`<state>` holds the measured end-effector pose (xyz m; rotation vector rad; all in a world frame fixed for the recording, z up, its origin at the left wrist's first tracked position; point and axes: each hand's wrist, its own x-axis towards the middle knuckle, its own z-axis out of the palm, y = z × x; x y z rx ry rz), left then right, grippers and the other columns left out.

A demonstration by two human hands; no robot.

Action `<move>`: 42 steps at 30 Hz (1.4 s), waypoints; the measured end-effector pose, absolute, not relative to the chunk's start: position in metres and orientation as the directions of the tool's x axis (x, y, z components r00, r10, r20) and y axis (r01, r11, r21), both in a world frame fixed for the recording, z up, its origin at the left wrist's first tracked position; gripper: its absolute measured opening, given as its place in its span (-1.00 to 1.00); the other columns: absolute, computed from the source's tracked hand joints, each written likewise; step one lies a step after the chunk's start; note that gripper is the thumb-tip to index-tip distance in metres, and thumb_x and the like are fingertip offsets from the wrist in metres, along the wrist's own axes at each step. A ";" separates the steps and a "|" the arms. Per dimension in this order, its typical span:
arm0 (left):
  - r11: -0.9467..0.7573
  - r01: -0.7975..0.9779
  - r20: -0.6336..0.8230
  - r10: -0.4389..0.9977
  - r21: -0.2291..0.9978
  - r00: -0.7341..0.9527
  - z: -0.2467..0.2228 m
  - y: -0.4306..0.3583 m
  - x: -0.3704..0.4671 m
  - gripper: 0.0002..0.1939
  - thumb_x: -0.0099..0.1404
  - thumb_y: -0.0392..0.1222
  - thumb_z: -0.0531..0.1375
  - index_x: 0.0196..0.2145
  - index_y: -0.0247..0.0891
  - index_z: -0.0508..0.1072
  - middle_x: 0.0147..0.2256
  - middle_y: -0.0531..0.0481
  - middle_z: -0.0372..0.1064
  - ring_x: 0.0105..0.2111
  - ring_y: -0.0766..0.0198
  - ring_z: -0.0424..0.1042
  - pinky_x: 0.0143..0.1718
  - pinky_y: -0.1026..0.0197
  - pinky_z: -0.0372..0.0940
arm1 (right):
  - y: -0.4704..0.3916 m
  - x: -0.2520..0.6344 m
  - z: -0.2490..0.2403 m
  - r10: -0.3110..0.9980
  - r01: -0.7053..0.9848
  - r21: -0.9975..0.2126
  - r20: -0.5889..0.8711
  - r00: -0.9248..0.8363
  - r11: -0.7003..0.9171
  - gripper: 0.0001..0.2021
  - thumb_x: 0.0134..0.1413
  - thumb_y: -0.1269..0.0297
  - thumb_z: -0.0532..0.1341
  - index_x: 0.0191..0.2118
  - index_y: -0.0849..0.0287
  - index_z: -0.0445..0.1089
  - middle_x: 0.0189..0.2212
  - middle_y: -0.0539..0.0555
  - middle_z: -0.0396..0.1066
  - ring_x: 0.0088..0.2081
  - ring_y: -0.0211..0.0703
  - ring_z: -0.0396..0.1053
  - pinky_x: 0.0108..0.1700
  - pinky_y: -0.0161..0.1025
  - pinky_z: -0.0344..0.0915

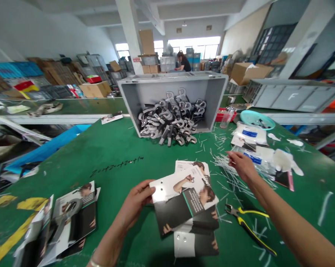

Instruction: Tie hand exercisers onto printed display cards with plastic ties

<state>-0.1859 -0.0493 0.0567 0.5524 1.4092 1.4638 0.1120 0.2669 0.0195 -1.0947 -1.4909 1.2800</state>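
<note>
My left hand (138,202) grips the left edge of a printed backing card (181,200), thumb on top, beside two punched holes. That card lies tilted over more cards (193,244) stacked on the table. Over a loose pile of thin white plastic ties (234,176), my right hand (242,165) has thumb and fingers pinched together. Whether a tie is between the fingertips is too small to tell. Yellow-and-black cutting pliers (248,222) lie below the right forearm. At the left, hand grips (64,218) lie fastened to or resting on more printed cards.
A grey crate (221,100) lies on its side at the back, grey-and-black hand grips (170,118) spilling from it. Plastic bags (251,133), a white glove (287,161) and a turquoise bowl (258,119) stand at the right. Another person (184,61) is far behind.
</note>
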 end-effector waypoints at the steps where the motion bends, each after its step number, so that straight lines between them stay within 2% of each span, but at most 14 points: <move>1: 0.148 -0.344 -0.288 0.869 0.927 -0.403 0.054 -0.046 -0.184 -0.65 0.12 -0.13 0.35 -0.14 -0.33 0.55 -0.30 -0.10 0.50 -0.40 0.27 0.45 -0.38 0.28 0.36 | 0.260 0.107 0.026 0.970 0.039 -0.996 0.065 -0.234 0.076 -0.69 -0.05 0.00 0.33 -0.32 0.14 0.46 -0.47 -0.02 0.37 -0.52 -0.30 0.31 -0.52 -0.34 0.38; 4: 0.147 -0.362 -0.271 0.908 0.920 -0.319 0.046 -0.037 -0.184 -0.67 0.10 -0.16 0.34 -0.18 -0.37 0.56 -0.36 -0.10 0.48 -0.47 0.30 0.42 -0.47 0.30 0.34 | 0.226 0.079 0.055 0.951 -0.094 -0.995 0.060 -0.304 0.033 -0.68 -0.08 0.01 0.38 -0.28 0.11 0.46 -0.44 -0.04 0.39 -0.46 -0.31 0.37 -0.45 -0.38 0.42; 6: 0.169 -0.369 -0.283 0.917 0.914 -0.281 0.043 -0.031 -0.184 -0.68 0.09 -0.17 0.34 -0.19 -0.38 0.56 -0.39 -0.10 0.48 -0.50 0.31 0.41 -0.49 0.29 0.34 | 0.191 0.053 0.076 0.892 -0.147 -0.989 0.059 -0.448 -0.009 -0.72 -0.05 0.07 0.40 -0.28 0.12 0.44 -0.40 -0.01 0.44 -0.42 -0.28 0.43 -0.37 -0.35 0.47; 9: 0.175 -0.378 -0.292 0.915 0.909 -0.279 0.040 -0.027 -0.185 -0.67 0.07 -0.18 0.34 -0.20 -0.39 0.56 -0.39 -0.10 0.47 -0.51 0.33 0.40 -0.49 0.30 0.34 | 0.134 0.016 0.090 0.718 -0.013 -0.997 0.064 -0.693 0.076 -0.78 0.16 0.08 0.28 -0.25 0.14 0.38 -0.35 0.06 0.52 -0.40 -0.20 0.50 -0.36 -0.27 0.50; 11: 0.173 -0.380 -0.289 0.918 0.909 -0.272 0.038 -0.027 -0.185 -0.68 0.07 -0.16 0.34 -0.21 -0.38 0.56 -0.39 -0.09 0.47 -0.52 0.33 0.39 -0.50 0.30 0.34 | 0.108 -0.001 0.084 0.658 0.002 -0.985 0.113 -0.744 0.171 -0.77 0.24 0.06 0.21 -0.22 0.14 0.35 -0.33 0.09 0.53 -0.39 -0.17 0.51 -0.37 -0.23 0.51; 16: 0.160 -0.402 -0.273 0.932 0.902 -0.240 0.030 -0.029 -0.187 -0.64 0.11 -0.05 0.35 -0.20 -0.35 0.55 -0.42 -0.06 0.44 -0.53 0.31 0.38 -0.53 0.28 0.33 | 0.097 -0.012 0.052 0.630 0.080 -0.927 0.183 -0.755 0.366 -0.75 0.33 0.07 0.09 -0.13 0.14 0.34 -0.31 0.09 0.53 -0.40 -0.18 0.50 -0.41 -0.25 0.48; 20: 0.022 -0.425 -0.211 0.890 0.905 -0.403 0.013 -0.029 -0.181 -0.61 0.26 0.07 0.24 -0.19 -0.34 0.54 -0.37 -0.07 0.44 -0.44 0.32 0.39 -0.44 0.31 0.32 | 0.100 -0.009 0.049 0.627 0.106 -0.877 0.246 -0.739 0.469 -0.79 0.37 0.13 0.05 -0.09 0.12 0.31 -0.35 0.08 0.52 -0.43 -0.21 0.49 -0.39 -0.27 0.46; 23: -0.042 -0.430 -0.192 0.852 0.902 -0.487 0.001 -0.028 -0.174 -0.69 0.25 -0.01 0.27 -0.20 -0.31 0.54 -0.35 -0.03 0.44 -0.38 0.33 0.39 -0.34 0.33 0.30 | 0.097 -0.008 0.056 0.616 0.114 -0.815 0.330 -0.715 0.569 -0.81 0.38 0.18 0.02 -0.10 0.11 0.31 -0.27 0.11 0.49 -0.38 -0.21 0.49 -0.34 -0.27 0.46; 28: -0.073 -0.450 -0.176 0.856 0.890 -0.486 -0.004 -0.029 -0.169 -0.76 0.23 -0.10 0.29 -0.19 -0.29 0.53 -0.35 0.01 0.46 -0.41 0.36 0.37 -0.28 0.30 0.27 | 0.095 -0.007 0.053 0.597 0.123 -0.742 0.417 -0.685 0.660 -0.84 0.38 0.24 0.02 -0.08 0.10 0.30 -0.14 0.14 0.42 -0.27 -0.20 0.49 -0.27 -0.27 0.46; 33: -0.078 -0.446 -0.169 0.856 0.892 -0.489 -0.004 -0.029 -0.167 -0.78 0.20 -0.16 0.31 -0.19 -0.28 0.53 -0.29 -0.01 0.50 -0.33 0.30 0.41 -0.23 0.30 0.25 | 0.098 -0.006 0.044 0.518 0.139 -0.650 0.438 -0.735 0.747 -0.84 0.38 0.29 0.01 -0.06 0.11 0.30 -0.13 0.15 0.41 -0.12 -0.10 0.44 -0.10 -0.17 0.40; 36: -0.084 -0.423 -0.147 0.862 0.902 -0.484 -0.007 -0.024 -0.164 -0.73 0.15 -0.21 0.33 -0.17 -0.29 0.52 -0.24 -0.04 0.50 -0.24 0.26 0.43 -0.17 0.28 0.26 | 0.098 -0.010 0.043 0.435 0.127 -0.608 0.391 -0.811 0.784 -0.85 0.36 0.32 0.02 -0.08 0.12 0.30 -0.16 0.13 0.41 -0.11 -0.07 0.40 -0.06 -0.12 0.33; 39: -0.074 -0.396 -0.147 0.854 0.915 -0.500 -0.011 -0.018 -0.162 -0.72 0.06 -0.24 0.38 -0.25 -0.30 0.48 -0.31 0.00 0.48 -0.28 0.26 0.42 -0.22 0.29 0.27 | 0.099 -0.016 0.046 0.384 0.109 -0.634 0.314 -0.868 0.766 -0.88 0.34 0.34 0.05 -0.14 0.12 0.33 -0.20 0.10 0.41 -0.14 -0.08 0.37 -0.07 -0.13 0.29; 42: -0.075 -0.329 -0.117 0.842 0.941 -0.527 -0.019 -0.020 -0.164 -0.75 0.05 -0.21 0.38 -0.33 -0.27 0.42 -0.43 0.08 0.41 -0.40 0.32 0.37 -0.29 0.30 0.26 | 0.102 -0.020 0.049 0.422 0.114 -0.699 0.286 -0.860 0.706 -0.89 0.32 0.33 0.10 -0.19 0.12 0.37 -0.23 0.07 0.41 -0.14 -0.09 0.35 -0.06 -0.14 0.25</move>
